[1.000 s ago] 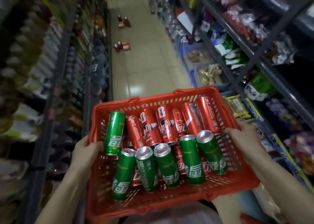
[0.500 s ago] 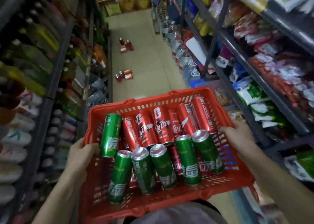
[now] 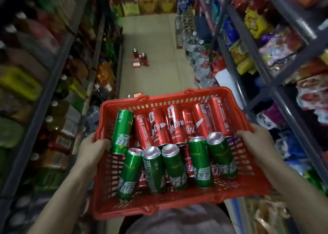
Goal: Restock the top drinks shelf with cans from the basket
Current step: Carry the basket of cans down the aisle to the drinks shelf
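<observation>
We hold the basket [image 3: 177, 206] by its sides, left hand [image 3: 92, 149] and right hand [image 3: 257, 143] gripping, and the cans [image 3: 174, 164] lie between them, pointing away from us.

Both hands [image 3: 92, 148] [image 3: 255, 141] grip red basket [image 3: 159, 207] holding green, red cans [image 3: 198, 161].
</observation>
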Action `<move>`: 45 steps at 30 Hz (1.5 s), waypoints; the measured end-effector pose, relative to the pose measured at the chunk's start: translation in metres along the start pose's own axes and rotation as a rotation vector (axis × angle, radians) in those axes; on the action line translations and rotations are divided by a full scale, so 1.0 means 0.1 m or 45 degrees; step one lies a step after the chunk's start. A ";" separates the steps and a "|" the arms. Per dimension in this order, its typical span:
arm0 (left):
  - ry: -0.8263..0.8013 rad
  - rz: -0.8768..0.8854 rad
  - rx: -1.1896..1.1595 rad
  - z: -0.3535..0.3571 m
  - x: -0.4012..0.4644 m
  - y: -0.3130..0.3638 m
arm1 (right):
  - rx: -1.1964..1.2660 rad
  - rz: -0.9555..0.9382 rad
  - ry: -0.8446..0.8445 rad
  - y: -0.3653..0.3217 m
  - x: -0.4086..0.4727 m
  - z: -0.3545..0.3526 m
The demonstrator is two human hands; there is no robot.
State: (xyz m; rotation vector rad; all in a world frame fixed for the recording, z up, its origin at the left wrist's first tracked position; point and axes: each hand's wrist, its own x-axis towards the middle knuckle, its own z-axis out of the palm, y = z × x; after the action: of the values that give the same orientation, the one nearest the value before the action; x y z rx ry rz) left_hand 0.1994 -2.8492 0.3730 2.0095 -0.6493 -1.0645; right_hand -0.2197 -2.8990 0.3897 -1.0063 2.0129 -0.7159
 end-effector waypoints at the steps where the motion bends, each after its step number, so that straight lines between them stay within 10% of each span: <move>1: -0.010 0.004 0.001 0.10 0.25 0.21 | -0.005 -0.005 0.003 -0.15 0.29 0.08; 27: 0.473 -0.392 -0.221 2.06 5.82 3.22 | -0.427 -0.269 -0.364 -4.88 6.88 3.14; 45: 1.044 -0.881 -0.701 3.53 8.45 2.68 | -0.731 -0.699 -1.046 -6.36 9.90 7.07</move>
State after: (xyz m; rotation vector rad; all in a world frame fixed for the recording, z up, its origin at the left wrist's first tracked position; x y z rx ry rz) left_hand 0.3202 -3.7454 0.0693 1.9368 0.7337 -0.5586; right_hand 0.2240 -4.1642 0.0954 -1.8538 1.2117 0.0811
